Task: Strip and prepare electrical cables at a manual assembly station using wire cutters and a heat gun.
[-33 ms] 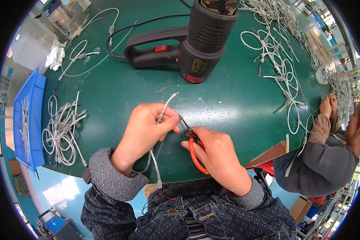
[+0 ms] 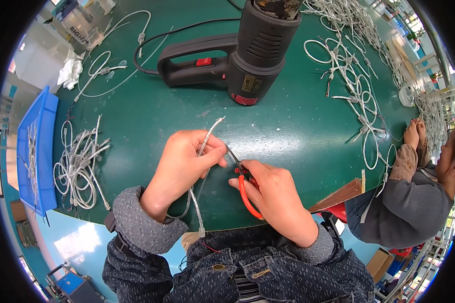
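My left hand (image 2: 184,161) pinches a clear-jacketed braided silver cable (image 2: 205,141) between thumb and fingers. One frayed end of it points up and away above the fingers, while the lower part hangs below the palm toward the table's near edge. Closed around a pair of red-handled scissors (image 2: 246,199) is my right hand (image 2: 275,194). Their dark, narrow blades reach to my left fingertips, and what lies between the blade tips is too small to make out. Both hands are just above the green table (image 2: 167,116).
A black heat gun (image 2: 260,55) stands beyond my hands, its cord running left. Bundled cables (image 2: 81,166) lie at left beside a blue tray (image 2: 40,146). More cables (image 2: 356,81) spread at right, where a person in grey (image 2: 409,202) sits. Crumpled tissue (image 2: 70,70) lies far left.
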### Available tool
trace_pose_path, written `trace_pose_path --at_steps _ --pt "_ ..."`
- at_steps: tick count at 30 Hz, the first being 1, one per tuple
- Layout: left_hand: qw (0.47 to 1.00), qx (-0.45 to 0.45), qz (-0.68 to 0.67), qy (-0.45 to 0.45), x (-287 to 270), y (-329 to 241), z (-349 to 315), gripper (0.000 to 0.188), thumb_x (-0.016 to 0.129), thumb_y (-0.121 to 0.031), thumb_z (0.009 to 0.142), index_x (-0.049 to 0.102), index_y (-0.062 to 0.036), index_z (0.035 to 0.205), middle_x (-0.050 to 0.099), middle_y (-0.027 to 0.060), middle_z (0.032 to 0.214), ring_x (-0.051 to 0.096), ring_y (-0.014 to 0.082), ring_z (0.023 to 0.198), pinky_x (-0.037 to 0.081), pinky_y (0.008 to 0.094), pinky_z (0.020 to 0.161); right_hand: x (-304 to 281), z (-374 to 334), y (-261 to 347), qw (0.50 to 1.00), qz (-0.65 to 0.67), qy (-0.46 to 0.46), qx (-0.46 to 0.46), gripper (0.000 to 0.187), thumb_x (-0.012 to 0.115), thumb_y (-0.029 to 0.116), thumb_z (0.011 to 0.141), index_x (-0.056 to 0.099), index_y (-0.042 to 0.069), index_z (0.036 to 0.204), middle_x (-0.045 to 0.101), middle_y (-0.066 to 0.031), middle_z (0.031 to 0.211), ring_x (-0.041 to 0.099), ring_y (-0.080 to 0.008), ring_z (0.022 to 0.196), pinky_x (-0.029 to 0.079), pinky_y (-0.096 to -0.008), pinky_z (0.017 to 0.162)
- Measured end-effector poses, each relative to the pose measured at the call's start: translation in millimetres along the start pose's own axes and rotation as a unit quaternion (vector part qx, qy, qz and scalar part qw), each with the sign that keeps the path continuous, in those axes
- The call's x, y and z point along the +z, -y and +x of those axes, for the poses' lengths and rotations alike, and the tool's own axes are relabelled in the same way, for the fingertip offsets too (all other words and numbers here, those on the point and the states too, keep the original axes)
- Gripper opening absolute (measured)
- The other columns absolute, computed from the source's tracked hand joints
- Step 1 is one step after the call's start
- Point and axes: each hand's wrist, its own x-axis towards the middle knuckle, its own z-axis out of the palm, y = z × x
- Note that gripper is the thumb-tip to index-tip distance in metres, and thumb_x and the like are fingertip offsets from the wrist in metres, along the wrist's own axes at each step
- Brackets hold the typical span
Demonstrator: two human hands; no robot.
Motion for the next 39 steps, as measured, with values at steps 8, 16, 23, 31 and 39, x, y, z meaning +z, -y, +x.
trace_pose_path --at_steps 8,16,23,31,39 --pt "0.978 0.087 0.174 -0.070 -6 9 6 0.008 0.062 -0.004 0.080 0.063 0.0038 0.080 0.064 0.0041 0.066 0.048 0.0039 0.047 0.036 0.0183 0.042 -32 2 6 0.984 -0.156 0.085 0.007 0.027 0.068 0.019 0.079 0.052 0.001 0.090 0.058 -0.0154 0.067 0.056 -0.0347 0.056 0.042 -0.0407 0.050" --pt "0.976 0.089 0.179 -0.091 -10 -1 3 0.012 0.064 -0.005 0.080 0.064 0.0050 0.086 0.064 0.0040 0.070 0.047 0.0050 0.046 0.036 0.0200 0.041 -42 7 -14 0.941 -0.331 0.057 -0.038 0.024 0.068 0.015 0.070 0.052 0.003 0.083 0.057 -0.0134 0.072 0.058 -0.0344 0.062 0.045 -0.0428 0.054" --pt "0.979 0.036 0.178 -0.095 -35 -15 -18 0.023 0.053 -0.016 0.092 0.064 0.0047 0.092 0.061 0.0036 0.071 0.042 0.0042 0.044 0.033 0.0214 0.041 -63 -7 -15 0.964 -0.267 -0.011 -0.020 0.024 0.069 0.012 0.070 0.056 0.005 0.090 0.057 -0.0121 0.076 0.057 -0.0342 0.072 0.047 -0.0427 0.065" --pt "0.978 0.094 0.143 -0.117 -34 -59 -100 0.025 0.045 -0.012 0.094 0.062 0.0029 0.083 0.051 0.0010 0.064 0.044 0.0062 0.046 0.034 0.0219 0.044 -65 -1 -52 0.926 -0.285 -0.226 -0.098 0.025 0.066 0.000 0.070 0.062 0.005 0.094 0.057 -0.0116 0.083 0.053 -0.0304 0.090 0.044 -0.0399 0.075" --pt "0.979 0.137 0.102 -0.114 6 -45 -145 0.019 0.046 -0.004 0.092 0.061 0.0049 0.084 0.053 0.0029 0.064 0.051 0.0082 0.050 0.040 0.0220 0.047 10 28 -36 0.966 -0.105 -0.151 -0.180 0.015 0.066 0.001 0.070 0.062 0.003 0.084 0.057 -0.0093 0.079 0.057 -0.0290 0.078 0.046 -0.0386 0.067"
